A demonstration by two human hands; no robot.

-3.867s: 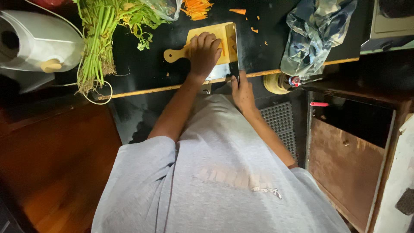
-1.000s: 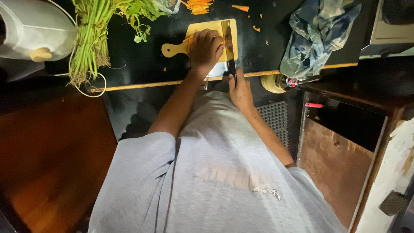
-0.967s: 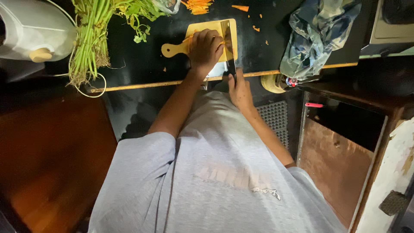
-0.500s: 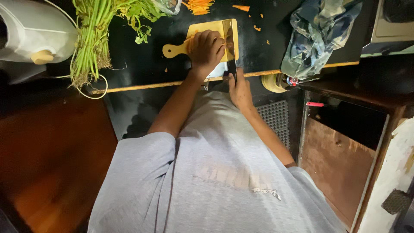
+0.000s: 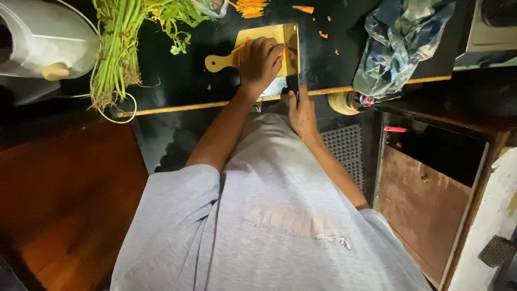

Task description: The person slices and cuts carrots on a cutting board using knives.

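My left hand (image 5: 261, 58) lies with fingers curled down, pressing something orange on the yellow cutting board (image 5: 267, 36). My right hand (image 5: 301, 110) is clenched round the handle of the knife (image 5: 292, 56), its blade just beside my left fingers. On the black bench (image 5: 183, 81) lie green stalks (image 5: 116, 51) and carrot shreds (image 5: 250, 6).

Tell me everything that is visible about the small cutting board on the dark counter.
The cutting board is small, rectangular and pale yellow, apparently wood, with a short rounded handle pointing left. It lies flat on the black counter, near its front edge. The left hand presses down on it and hides most of its surface. The knife, held by the right hand, stands along its right side. Orange vegetable shreds lie just beyond it.
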